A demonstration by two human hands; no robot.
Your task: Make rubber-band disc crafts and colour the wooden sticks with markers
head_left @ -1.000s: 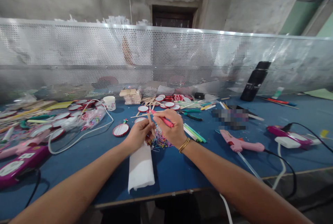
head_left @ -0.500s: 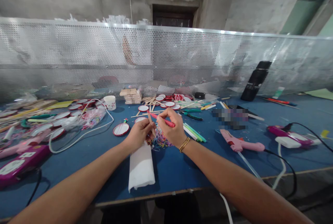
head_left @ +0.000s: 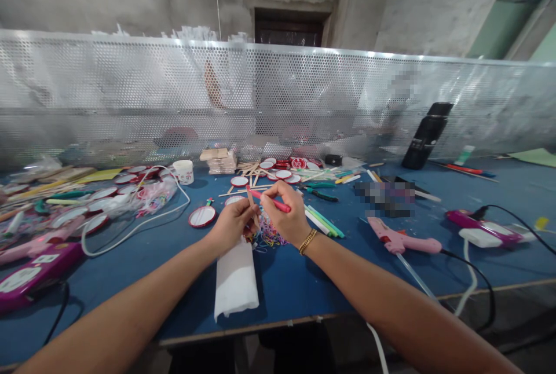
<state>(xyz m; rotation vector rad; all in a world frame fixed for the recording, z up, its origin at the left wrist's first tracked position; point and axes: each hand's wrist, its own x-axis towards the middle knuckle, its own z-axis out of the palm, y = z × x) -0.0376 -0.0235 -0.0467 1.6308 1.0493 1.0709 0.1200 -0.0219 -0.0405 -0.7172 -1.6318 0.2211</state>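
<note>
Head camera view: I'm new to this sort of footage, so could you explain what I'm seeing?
There is no machine: these are a person's two bare hands, pictured by one camera worn on the head, looking forward and down. The left hand holds a wooden stick; the right hand holds a red pen, its tip close to the stick. On the blue table lie a white sheet, coloured bands, red-rimmed discs and, to the right, a pink glue gun.

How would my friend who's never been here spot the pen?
Find the blue table, then follow the right arm past the gold bracelet to the right hand. It grips the pen, which is pinkish red, unlike the pale wooden stick in the left hand.
</note>
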